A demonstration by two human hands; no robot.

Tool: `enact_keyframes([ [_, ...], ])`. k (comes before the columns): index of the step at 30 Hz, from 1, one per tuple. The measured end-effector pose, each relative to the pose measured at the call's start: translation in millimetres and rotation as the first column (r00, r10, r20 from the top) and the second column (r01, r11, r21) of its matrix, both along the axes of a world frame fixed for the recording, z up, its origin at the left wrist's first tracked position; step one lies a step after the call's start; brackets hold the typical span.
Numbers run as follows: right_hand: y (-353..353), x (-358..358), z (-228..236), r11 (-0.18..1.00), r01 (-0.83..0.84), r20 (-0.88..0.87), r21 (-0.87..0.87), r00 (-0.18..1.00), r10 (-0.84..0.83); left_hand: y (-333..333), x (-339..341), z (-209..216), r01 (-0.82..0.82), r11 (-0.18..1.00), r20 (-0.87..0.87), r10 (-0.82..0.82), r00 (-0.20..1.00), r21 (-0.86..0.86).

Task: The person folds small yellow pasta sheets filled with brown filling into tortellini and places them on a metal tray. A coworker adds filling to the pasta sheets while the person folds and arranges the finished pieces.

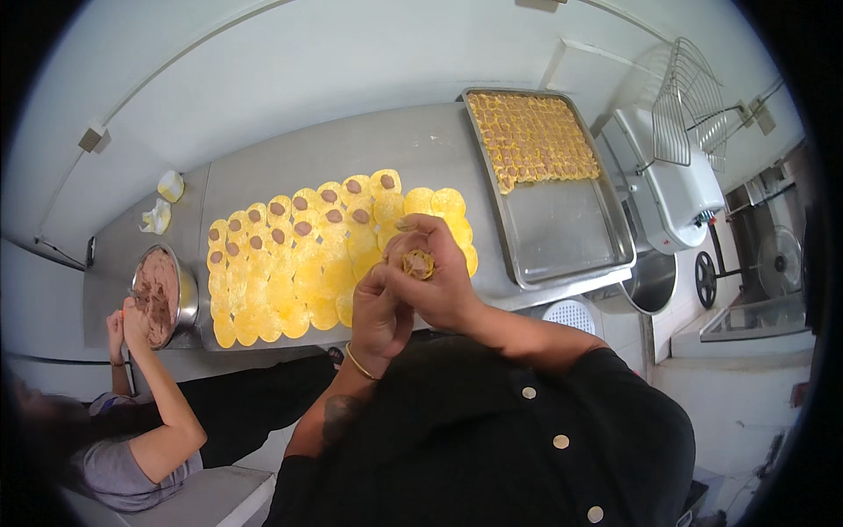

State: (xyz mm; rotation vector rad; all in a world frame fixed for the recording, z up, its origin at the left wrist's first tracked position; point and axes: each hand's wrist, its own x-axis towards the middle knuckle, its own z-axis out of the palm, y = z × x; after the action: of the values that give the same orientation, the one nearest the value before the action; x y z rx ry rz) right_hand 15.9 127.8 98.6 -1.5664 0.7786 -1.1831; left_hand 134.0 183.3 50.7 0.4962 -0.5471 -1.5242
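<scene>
A small open-topped dumpling with a yellow wrapper and pinkish filling is held up in front of my chest. My right hand curls its thumb and forefinger round it. Closed and pressed against its lower left side is my left hand; its fingertips are partly hidden. Beyond my hands, overlapping round yellow wrappers cover part of the steel table. Lumps of meat filling sit on the wrappers of the far rows.
At right, a metal tray holds rows of finished dumplings in its far half. A white machine stands beyond it. At left, a co-worker's hands work at a steel bowl of meat filling.
</scene>
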Motion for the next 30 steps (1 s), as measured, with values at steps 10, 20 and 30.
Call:
enact_keyframes([
  [10, -86, -129, -28, 0.992, -0.105, 0.004, 0.074, 0.994, 0.105, -76, -104, -14, 0.038, 0.953, 0.189, -0.098, 0.977, 0.299],
  [20, -147, -235, -100, 0.944, 0.024, -0.112, -0.330, 0.992, -0.064, -140, -188, -29, 0.392, 0.819, -0.310, -0.277, 0.910, 0.420],
  [30, -171, -293, -145, 0.966, 0.128, -0.557, -0.226, 0.796, -0.236, -216, -205, -67, 0.349, 0.769, -0.025, -0.399, 0.917, 0.536],
])
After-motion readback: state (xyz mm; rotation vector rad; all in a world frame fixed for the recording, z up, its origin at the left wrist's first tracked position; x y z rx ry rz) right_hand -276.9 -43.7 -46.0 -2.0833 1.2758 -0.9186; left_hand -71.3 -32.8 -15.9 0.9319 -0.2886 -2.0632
